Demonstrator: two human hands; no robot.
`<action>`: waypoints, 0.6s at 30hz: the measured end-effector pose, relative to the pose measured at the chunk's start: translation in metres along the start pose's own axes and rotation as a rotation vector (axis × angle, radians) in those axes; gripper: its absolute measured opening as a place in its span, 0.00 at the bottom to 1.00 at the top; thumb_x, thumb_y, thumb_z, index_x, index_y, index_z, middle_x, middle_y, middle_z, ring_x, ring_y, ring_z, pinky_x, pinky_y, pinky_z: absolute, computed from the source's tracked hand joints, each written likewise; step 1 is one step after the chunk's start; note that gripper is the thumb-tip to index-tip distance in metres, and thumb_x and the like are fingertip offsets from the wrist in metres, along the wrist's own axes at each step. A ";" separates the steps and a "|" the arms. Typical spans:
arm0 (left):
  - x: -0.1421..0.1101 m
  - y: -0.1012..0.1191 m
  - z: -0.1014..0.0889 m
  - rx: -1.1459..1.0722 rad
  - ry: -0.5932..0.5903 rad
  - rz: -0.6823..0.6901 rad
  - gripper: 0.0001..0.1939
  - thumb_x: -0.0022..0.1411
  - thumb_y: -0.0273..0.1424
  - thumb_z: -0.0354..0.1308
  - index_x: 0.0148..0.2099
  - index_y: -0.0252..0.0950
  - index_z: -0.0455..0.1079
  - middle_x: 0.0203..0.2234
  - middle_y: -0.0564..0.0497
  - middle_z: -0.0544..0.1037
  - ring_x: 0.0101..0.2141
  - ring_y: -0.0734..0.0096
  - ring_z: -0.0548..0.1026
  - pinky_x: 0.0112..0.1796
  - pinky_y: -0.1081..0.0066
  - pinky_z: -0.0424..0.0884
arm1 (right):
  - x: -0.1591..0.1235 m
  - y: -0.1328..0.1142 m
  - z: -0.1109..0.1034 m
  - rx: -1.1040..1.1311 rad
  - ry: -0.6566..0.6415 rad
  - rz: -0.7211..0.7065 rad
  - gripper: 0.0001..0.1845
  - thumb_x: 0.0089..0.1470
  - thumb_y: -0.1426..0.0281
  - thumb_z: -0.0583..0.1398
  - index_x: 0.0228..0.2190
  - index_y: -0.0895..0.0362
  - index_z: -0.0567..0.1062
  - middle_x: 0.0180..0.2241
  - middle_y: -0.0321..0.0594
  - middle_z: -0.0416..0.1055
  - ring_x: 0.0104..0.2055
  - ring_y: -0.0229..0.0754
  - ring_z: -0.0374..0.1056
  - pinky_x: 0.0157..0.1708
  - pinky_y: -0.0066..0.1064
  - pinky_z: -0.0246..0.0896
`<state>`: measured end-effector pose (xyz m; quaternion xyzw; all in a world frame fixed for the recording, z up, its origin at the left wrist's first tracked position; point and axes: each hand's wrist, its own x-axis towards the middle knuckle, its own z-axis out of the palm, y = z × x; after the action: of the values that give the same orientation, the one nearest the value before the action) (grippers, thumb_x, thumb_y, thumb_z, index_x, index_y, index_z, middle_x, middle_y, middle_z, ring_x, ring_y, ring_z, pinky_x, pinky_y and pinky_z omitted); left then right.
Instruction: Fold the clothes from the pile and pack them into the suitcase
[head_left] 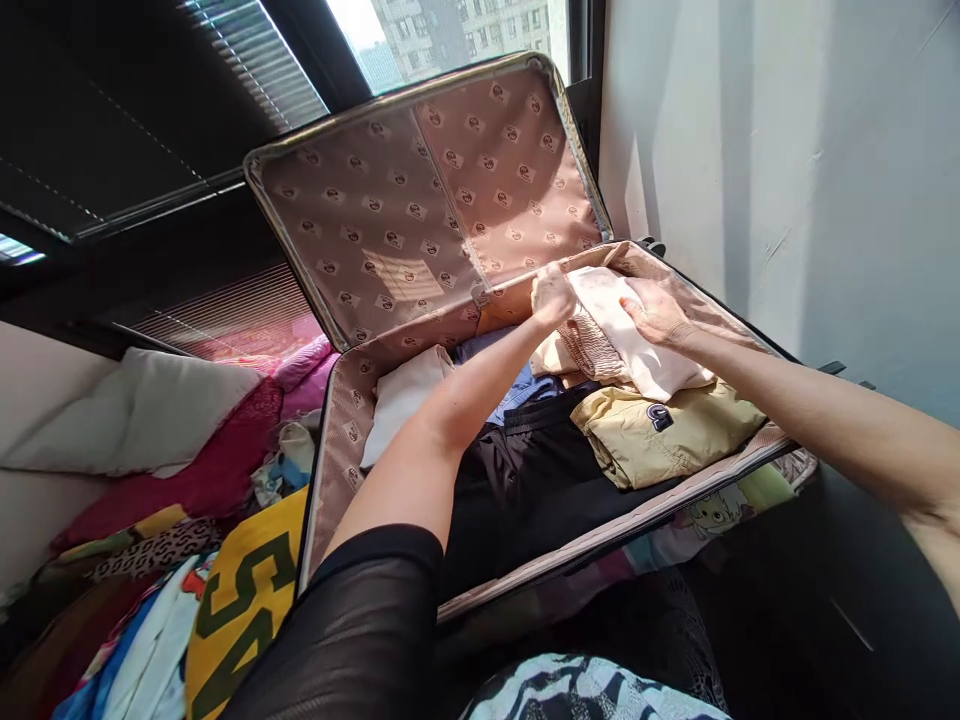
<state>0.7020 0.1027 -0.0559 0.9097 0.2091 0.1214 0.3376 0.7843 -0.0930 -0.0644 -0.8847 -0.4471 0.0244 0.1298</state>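
Garment (621,338) aslant, far left to near right

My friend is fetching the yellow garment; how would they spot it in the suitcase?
Find the open suitcase by the window. In its near right corner lies a folded pale-yellow garment. A dark patch distinguishes it from the adjoining white cloth and black cloth.

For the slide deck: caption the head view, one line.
Right hand on a pale garment, left hand at its edge, in an open suitcase.

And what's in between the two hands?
White cloth lies between the left hand and the right hand; the head view shows it.
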 end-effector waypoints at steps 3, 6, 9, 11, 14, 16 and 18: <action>-0.012 0.011 0.018 0.285 0.023 0.247 0.31 0.79 0.44 0.52 0.79 0.45 0.61 0.80 0.44 0.53 0.80 0.39 0.39 0.74 0.35 0.44 | -0.007 0.008 0.007 -0.043 -0.077 0.079 0.43 0.72 0.48 0.44 0.81 0.50 0.50 0.81 0.48 0.38 0.80 0.74 0.43 0.71 0.73 0.51; -0.020 0.003 0.044 0.367 -0.168 0.314 0.36 0.77 0.47 0.54 0.81 0.42 0.58 0.82 0.44 0.47 0.79 0.33 0.36 0.74 0.32 0.38 | -0.024 0.016 0.027 -0.149 -0.143 0.037 0.43 0.71 0.45 0.49 0.79 0.49 0.56 0.81 0.55 0.35 0.80 0.79 0.36 0.70 0.77 0.45; -0.019 -0.020 0.062 0.294 -0.250 0.169 0.41 0.77 0.50 0.53 0.83 0.38 0.53 0.81 0.38 0.46 0.79 0.28 0.42 0.74 0.31 0.41 | -0.039 0.023 0.050 -0.241 -0.165 -0.058 0.41 0.72 0.50 0.50 0.78 0.55 0.58 0.79 0.65 0.41 0.79 0.76 0.38 0.71 0.72 0.44; -0.017 -0.030 0.067 0.242 -0.235 0.132 0.43 0.76 0.52 0.54 0.83 0.39 0.52 0.81 0.39 0.46 0.79 0.29 0.43 0.75 0.34 0.42 | -0.043 0.029 0.061 -0.282 -0.130 -0.110 0.42 0.73 0.51 0.48 0.78 0.58 0.56 0.78 0.69 0.43 0.78 0.75 0.41 0.70 0.71 0.46; -0.019 -0.025 0.066 0.262 -0.239 0.093 0.43 0.75 0.53 0.54 0.83 0.42 0.53 0.81 0.42 0.48 0.79 0.32 0.45 0.76 0.37 0.42 | -0.039 0.041 0.072 -0.308 -0.091 -0.145 0.43 0.71 0.51 0.45 0.78 0.59 0.56 0.78 0.70 0.43 0.78 0.76 0.41 0.69 0.71 0.48; -0.026 -0.010 0.062 0.361 -0.253 0.054 0.42 0.75 0.52 0.54 0.83 0.43 0.53 0.81 0.43 0.49 0.78 0.33 0.48 0.76 0.36 0.44 | -0.033 0.048 0.077 -0.283 -0.104 -0.122 0.45 0.68 0.51 0.44 0.78 0.58 0.59 0.78 0.70 0.43 0.78 0.76 0.41 0.68 0.72 0.46; -0.035 0.007 0.057 0.528 -0.253 0.060 0.39 0.76 0.48 0.54 0.82 0.42 0.56 0.81 0.40 0.50 0.77 0.32 0.52 0.76 0.36 0.48 | -0.030 0.049 0.079 -0.247 -0.119 -0.067 0.46 0.66 0.50 0.44 0.76 0.57 0.63 0.76 0.73 0.47 0.78 0.76 0.45 0.67 0.71 0.43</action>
<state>0.6937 0.0499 -0.0960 0.9798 0.1627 -0.0415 0.1086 0.7918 -0.1284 -0.1548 -0.8756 -0.4828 0.0173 -0.0059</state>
